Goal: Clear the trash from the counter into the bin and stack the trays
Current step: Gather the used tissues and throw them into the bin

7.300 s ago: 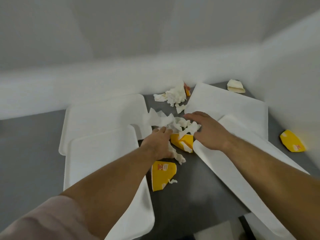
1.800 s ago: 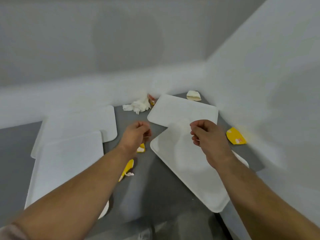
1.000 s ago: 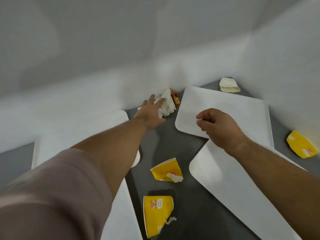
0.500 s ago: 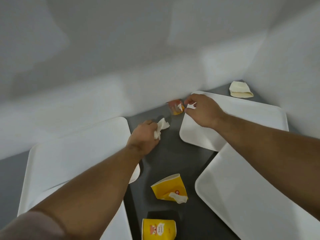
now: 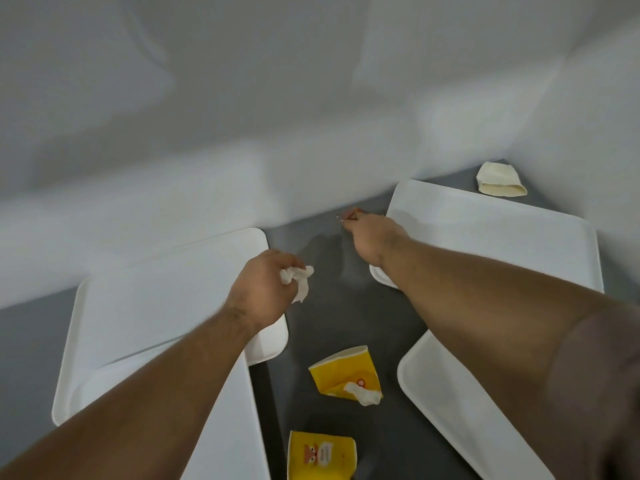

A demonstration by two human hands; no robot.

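My left hand (image 5: 261,291) grips a crumpled white napkin (image 5: 298,277) above the dark counter (image 5: 332,306), at the corner of the far-left white tray (image 5: 166,289). My right hand (image 5: 372,235) reaches to the back wall and pinches a small red-orange wrapper (image 5: 350,214), mostly hidden by the fingers. Two flattened yellow cups lie on the counter: one (image 5: 343,370) with a napkin scrap (image 5: 362,396) on it, another (image 5: 320,455) at the bottom edge. A cream folded wrapper (image 5: 498,180) lies in the far right corner.
Several white trays lie around the counter: one near left (image 5: 221,427) overlapping the far-left tray, one far right (image 5: 491,237), one near right (image 5: 460,420). White walls close the back and right side. No bin is in view.
My right hand has reached further to the back wall and closed on the red-orange wrapper. My left hand has drawn back slightly, keeping the napkin.
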